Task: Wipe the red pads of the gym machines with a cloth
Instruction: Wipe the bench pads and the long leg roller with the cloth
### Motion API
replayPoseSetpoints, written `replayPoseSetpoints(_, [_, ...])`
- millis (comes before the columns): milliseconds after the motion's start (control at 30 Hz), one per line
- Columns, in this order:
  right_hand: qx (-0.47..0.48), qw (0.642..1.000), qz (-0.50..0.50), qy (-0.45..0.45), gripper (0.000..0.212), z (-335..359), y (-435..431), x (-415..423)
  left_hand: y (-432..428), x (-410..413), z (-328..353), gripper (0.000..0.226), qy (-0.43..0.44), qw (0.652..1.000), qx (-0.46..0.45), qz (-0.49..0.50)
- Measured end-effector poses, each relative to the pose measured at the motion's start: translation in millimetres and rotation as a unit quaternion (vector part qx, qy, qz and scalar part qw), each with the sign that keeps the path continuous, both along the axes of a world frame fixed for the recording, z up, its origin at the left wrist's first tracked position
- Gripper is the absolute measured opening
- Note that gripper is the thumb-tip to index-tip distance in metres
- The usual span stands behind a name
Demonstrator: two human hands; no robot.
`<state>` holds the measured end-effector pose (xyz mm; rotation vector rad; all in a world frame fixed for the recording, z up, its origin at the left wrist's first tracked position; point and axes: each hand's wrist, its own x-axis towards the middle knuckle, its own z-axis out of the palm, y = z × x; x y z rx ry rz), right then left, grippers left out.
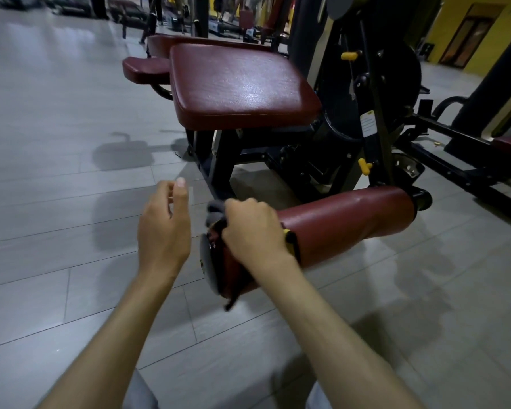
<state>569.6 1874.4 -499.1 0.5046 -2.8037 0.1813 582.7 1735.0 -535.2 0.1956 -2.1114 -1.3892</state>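
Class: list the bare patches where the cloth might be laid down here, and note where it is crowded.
Bare: the top of the seat pad; the floor tiles left of the machine, beyond the left hand; the roller pad between the right hand, which grips the cloth, and its black end. Crowded: the black frame under the seat.

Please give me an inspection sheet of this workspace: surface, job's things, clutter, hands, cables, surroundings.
Surface: grey tiled floor, glossy.
Job's things: grey cloth on the near end of the red roller pad; red seat pad behind.
Clutter: nothing seen.
Hands: right hand grips the cloth; left hand open, holds nothing.
Cables: nothing seen.
Surroundings: more gym machines behind; yellow wall at right.
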Motion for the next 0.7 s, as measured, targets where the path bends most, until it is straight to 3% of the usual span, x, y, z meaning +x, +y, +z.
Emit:
replayPoseSetpoints(67, [-0.005, 0.998, 0.062, 0.011, 0.018, -1, -14, 11, -1, 0, 2, 0.055, 0.007, 1.0, 0.003, 0.005])
replayPoseSetpoints(167, [-0.007, 0.997, 0.079, 0.011, 0.02, -1, 3, -2, 12, -4, 3, 0.051, 0.006, 1.0, -0.01, -0.002])
replayPoseSetpoints(300, [0.02, 1.0, 0.018, 0.002, 0.025, 0, 67, -41, 49, -15, 0, 0.037, -0.045, 0.994, -0.09, -0.038])
replayPoseSetpoints(433, [0.002, 0.998, -0.056, 0.003, 0.025, 3, 142, -76, 67, -22, -9, 0.05, -0.104, 0.967, -0.224, -0.055])
replayPoseSetpoints(700, [0.003, 0.99, -0.135, 0.03, 0.026, -1, 250, -142, 64, -28, -17, 0.064, -0.143, 0.963, -0.228, -0.026])
